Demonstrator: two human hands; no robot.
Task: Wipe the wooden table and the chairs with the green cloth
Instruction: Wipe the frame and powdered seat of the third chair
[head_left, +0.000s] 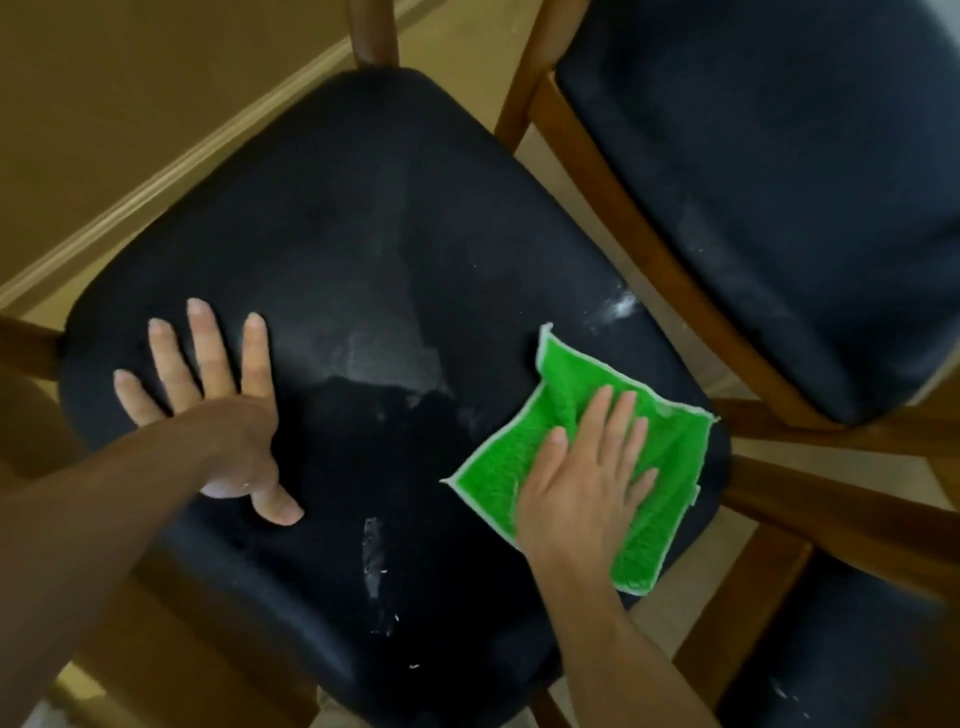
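Looking down, we see our hands on the black padded seat (363, 218) of a wooden-framed chair: our left hand (208, 405) lies flat with fingers spread straight on the seat's left side, holding nothing, while our right hand (587, 478) presses the green cloth (498, 467) flat under straight fingers near the seat's right edge. Pale dusty smears (384, 358) mark the seat's middle and front. A second chair with a black seat (779, 182) stands just beside it on the right, on a beige floor (431, 41) with a pale skirting board (208, 150).
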